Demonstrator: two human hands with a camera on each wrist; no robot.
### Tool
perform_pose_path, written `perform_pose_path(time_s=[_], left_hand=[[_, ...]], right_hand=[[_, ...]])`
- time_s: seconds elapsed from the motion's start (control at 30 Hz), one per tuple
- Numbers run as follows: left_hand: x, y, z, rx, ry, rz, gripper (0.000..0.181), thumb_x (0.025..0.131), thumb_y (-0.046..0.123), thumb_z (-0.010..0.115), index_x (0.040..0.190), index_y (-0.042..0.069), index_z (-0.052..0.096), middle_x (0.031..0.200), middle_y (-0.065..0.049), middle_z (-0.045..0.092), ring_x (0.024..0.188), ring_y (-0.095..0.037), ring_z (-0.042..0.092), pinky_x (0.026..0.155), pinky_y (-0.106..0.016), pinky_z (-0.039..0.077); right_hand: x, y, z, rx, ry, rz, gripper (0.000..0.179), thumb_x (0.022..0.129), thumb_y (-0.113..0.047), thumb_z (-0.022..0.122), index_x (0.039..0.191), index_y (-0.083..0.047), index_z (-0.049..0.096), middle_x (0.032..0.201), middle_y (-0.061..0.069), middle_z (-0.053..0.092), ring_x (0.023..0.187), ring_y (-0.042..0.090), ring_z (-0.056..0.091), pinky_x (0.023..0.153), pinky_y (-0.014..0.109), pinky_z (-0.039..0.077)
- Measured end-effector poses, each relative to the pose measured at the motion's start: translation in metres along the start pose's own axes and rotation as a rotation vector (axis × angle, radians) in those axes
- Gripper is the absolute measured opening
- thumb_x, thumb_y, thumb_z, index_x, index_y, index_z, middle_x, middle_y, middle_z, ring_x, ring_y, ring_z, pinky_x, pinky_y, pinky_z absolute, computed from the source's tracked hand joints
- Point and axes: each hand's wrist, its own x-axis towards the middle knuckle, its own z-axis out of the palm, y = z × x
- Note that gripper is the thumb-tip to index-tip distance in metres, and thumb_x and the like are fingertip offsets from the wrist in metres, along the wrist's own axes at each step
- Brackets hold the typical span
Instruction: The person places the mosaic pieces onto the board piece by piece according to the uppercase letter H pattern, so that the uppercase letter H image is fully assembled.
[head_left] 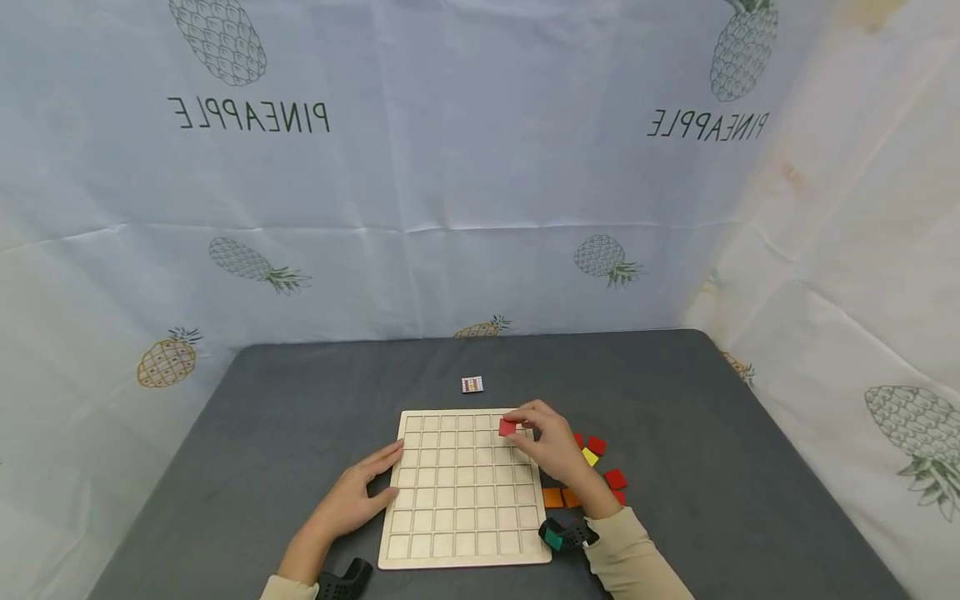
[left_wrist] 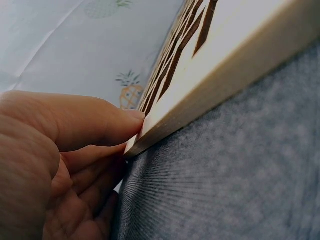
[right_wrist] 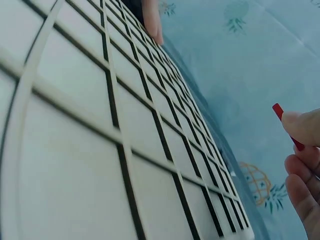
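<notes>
A pale wooden board with a grid of square recesses lies on the dark tabletop. Over its far right corner, my right hand pinches a red square tile between thumb and fingers. The right wrist view shows that tile edge-on, held up off the grid. At the board's left edge rests my left hand, fingers extended and thumb apart. Up close, the left thumb touches the board's rim; the other fingers are partly hidden behind it.
Right of the board lie loose red tiles, a yellow tile and orange tiles, partly covered by my right forearm. Beyond the board is a small patterned card. A pineapple-print cloth hangs behind the dark table.
</notes>
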Motion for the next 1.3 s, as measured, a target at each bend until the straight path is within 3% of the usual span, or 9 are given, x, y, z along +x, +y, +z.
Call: perform_pose_path(time_s=[0.23,0.6,0.73,1.03,1.3], left_hand=[[0.0,0.0,0.0,0.003,0.009,0.0,0.057,0.089,0.027,0.065,0.138,0.003,0.049,0.147,-0.004,0.044,0.134,-0.029,0.041,0.103,-0.052,0.038],[0.001,0.0,0.001,-0.009,-0.018,-0.005,0.056,0.088,0.02,0.065,0.139,0.004,0.048,0.148,-0.003,0.042,0.135,-0.03,0.04,0.103,-0.051,0.038],[0.001,0.0,0.001,-0.003,-0.02,0.007,0.056,0.089,0.022,0.064,0.139,0.005,0.048,0.148,-0.004,0.043,0.134,-0.03,0.041,0.101,-0.052,0.04],[0.001,0.0,0.001,-0.008,-0.025,0.005,0.056,0.089,0.021,0.065,0.139,0.004,0.048,0.148,-0.004,0.042,0.134,-0.031,0.041,0.101,-0.05,0.04],[0.0,0.0,-0.001,-0.011,-0.021,0.012,0.056,0.089,0.021,0.065,0.139,0.004,0.048,0.148,-0.004,0.043,0.134,-0.031,0.041,0.101,-0.051,0.04]], right_hand=[[0.01,-0.013,0.019,0.036,-0.05,0.025,0.025,0.085,-0.02,0.071,0.111,-0.018,0.07,0.106,-0.006,0.059,0.098,0.018,0.059,0.087,0.034,0.052],[0.029,-0.021,0.058,0.022,-0.133,-0.027,0.027,0.088,-0.021,0.068,0.113,-0.011,0.069,0.104,-0.001,0.059,0.098,0.017,0.061,0.087,0.029,0.052],[0.036,-0.024,0.072,0.017,-0.145,-0.041,0.027,0.087,-0.018,0.068,0.112,-0.008,0.07,0.102,0.001,0.06,0.096,0.018,0.061,0.087,0.028,0.052],[0.044,-0.028,0.095,-0.011,-0.166,0.036,0.027,0.087,-0.021,0.069,0.113,-0.012,0.07,0.103,-0.002,0.059,0.096,0.013,0.06,0.084,0.026,0.05],[0.046,-0.026,0.108,-0.035,-0.143,0.037,0.024,0.085,-0.016,0.069,0.109,-0.013,0.072,0.101,-0.001,0.06,0.088,0.01,0.057,0.078,0.023,0.049]])
